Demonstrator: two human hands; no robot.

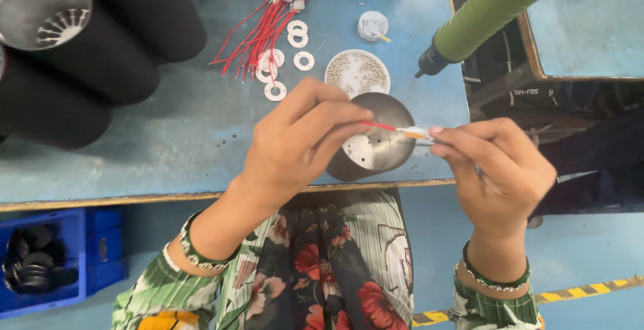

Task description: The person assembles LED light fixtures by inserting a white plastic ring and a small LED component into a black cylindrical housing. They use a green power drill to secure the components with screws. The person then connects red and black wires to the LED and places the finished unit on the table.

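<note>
My left hand [302, 139] pinches the red end of a thin wire [379, 126] between thumb and fingers. My right hand [500, 166] grips the wire's other end, a small pale connector piece [416, 132]. Both hands hold the wire stretched over a dark metal cup-shaped housing [376, 139] that stands near the front edge of the blue table [168, 142]. A pale disc with small holes lies inside the housing.
A round dish of small screws [357, 72], white washers [285, 58] and a bundle of red wires [258, 35] lie behind the housing. Black cylindrical housings [80, 55] stand at the back left. A green-handled tool [483, 15] hangs at the right. A blue bin [50, 259] sits below left.
</note>
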